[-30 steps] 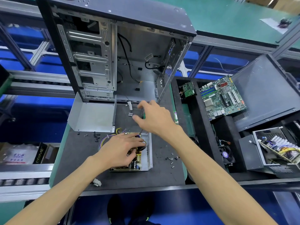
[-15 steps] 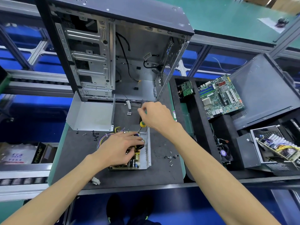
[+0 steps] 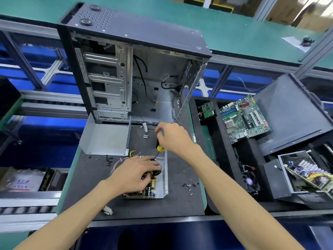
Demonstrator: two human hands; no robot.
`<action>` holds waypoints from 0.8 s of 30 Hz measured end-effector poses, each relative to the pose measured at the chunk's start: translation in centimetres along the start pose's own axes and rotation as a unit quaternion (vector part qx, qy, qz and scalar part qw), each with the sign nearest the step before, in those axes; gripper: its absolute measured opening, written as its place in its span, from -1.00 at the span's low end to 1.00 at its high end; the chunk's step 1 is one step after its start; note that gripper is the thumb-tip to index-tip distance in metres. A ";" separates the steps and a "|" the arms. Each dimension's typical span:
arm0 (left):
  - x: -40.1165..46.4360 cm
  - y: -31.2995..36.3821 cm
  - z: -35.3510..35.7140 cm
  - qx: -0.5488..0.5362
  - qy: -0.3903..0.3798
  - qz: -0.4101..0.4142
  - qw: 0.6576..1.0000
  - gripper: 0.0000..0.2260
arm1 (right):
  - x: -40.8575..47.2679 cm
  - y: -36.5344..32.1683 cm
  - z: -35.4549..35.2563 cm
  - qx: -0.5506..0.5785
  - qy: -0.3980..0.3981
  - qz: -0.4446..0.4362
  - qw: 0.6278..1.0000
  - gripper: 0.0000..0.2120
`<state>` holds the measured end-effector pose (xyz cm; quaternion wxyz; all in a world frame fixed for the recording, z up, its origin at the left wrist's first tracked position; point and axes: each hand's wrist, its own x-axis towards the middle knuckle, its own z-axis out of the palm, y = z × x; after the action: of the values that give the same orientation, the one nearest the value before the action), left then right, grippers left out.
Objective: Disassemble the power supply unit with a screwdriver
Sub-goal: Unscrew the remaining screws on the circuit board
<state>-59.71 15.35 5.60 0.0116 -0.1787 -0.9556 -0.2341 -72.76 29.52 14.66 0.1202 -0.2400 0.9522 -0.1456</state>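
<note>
We see the power supply unit (image 3: 163, 179) lying opened on the dark mat (image 3: 176, 204) before the empty computer case (image 3: 137, 73) — its circuit board sits in the metal tray. Our left hand (image 3: 134, 175) presses down on the board, fingers spread. Our right hand (image 3: 173, 138) grips the screwdriver (image 3: 159, 148), tip at the tray's far corner. To the right, a black bin (image 3: 223, 141) holds a motherboard (image 3: 245, 117).

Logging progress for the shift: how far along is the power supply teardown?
Done: cover off, loose screws on the mat. In hand: left hand steadies the circuit board; right hand holds the screwdriver at its far corner. Left: lifting the board from its tray.
</note>
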 end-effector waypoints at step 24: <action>0.4 0.5 -0.5 -0.010 -0.035 -0.041 0.998 -0.57 | -0.6 -1.7 -0.8 -0.025 -0.031 -0.025 0.999 -0.70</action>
<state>-59.96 15.65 6.29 -0.0333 -0.1475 -0.9596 -0.2371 -71.78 28.54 16.10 0.1399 -0.2707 0.9452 -0.1176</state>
